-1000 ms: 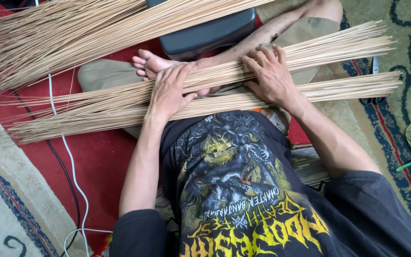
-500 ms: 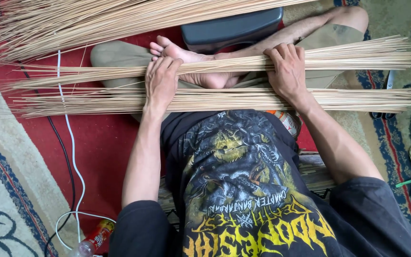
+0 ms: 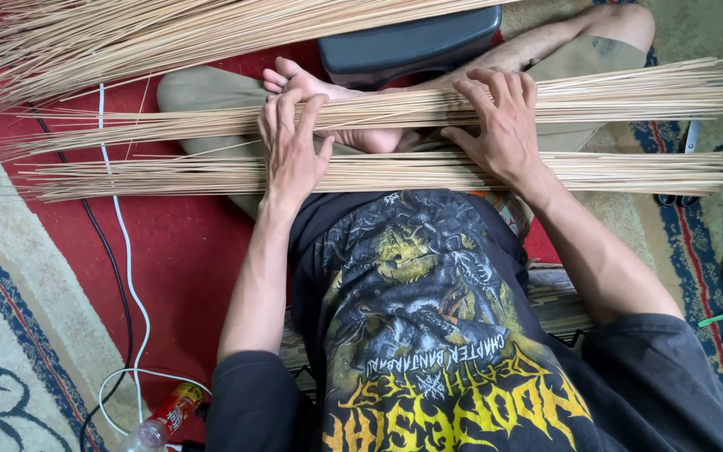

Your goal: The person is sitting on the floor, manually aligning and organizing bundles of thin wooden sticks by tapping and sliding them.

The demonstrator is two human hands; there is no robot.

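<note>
- The sticks have split into a far bunch (image 3: 428,107) and a near bunch (image 3: 378,173).
- Left hand (image 3: 293,146) and right hand (image 3: 504,125) lie open, fingers spread, pressing on both.

A red mat (image 3: 177,251) lies over a patterned carpet (image 3: 10,335), evenly lit by daylight.

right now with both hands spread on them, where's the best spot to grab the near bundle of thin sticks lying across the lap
Probably around its middle, from above. The near bundle of sticks lies flat and level across the lap, its long ends sticking out unsupported on both sides, so a grip near either end would likely let it sag or fan apart. The left hand and right hand already rest near the centre, fingers reaching onto the far bundle.
</note>
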